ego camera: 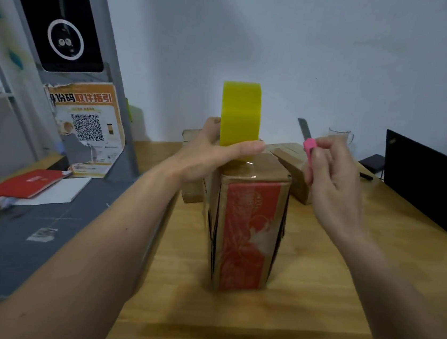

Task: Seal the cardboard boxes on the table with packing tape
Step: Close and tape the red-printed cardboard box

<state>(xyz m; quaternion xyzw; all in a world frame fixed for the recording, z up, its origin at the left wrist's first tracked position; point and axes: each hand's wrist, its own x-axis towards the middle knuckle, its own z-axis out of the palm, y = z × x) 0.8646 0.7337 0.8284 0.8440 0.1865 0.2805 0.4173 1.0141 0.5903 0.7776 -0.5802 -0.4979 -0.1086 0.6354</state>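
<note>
Two hands busy, left hand (213,151) gripping tape roll (240,114) (upright on box (249,222)), right hand (330,176) pinching pink cutter (310,148)

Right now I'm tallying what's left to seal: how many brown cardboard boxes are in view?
3: the red-printed brown cardboard box in front, one behind it at left, one behind at right. Others may be hidden.

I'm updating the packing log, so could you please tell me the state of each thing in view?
tape roll: upright on the box, gripped by left hand.
front box: closed, clear tape across its top.
pink cutter: blade out, pinched in right hand.
back boxes: flaps closed.
laptop: open, screen dark.
</note>
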